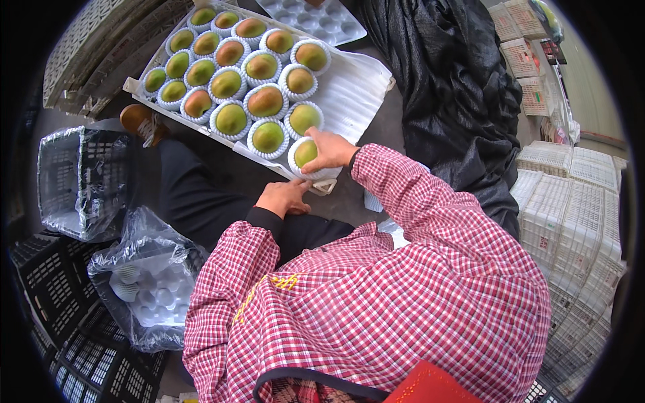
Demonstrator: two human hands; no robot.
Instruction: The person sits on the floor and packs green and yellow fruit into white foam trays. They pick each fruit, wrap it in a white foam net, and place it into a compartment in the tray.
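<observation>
My right hand grips a green fruit in a white foam net, at the near right corner of a shallow white crate. My left hand rests by the crate's near edge, thumb apart from the fingers and nothing seen in it. Its fingertips reach the rim close to that corner; whether they press on it I cannot tell. Rows of green and reddish fruit, each in its own foam net, cover the left and middle of the crate. White lining sheet shows bare along the right side.
A pale moulded tray lies beyond the crate. Black sheeting is heaped to the right, with stacked white crates past it. At left stand a plastic-lined crate, another holding a moulded tray, and black crates.
</observation>
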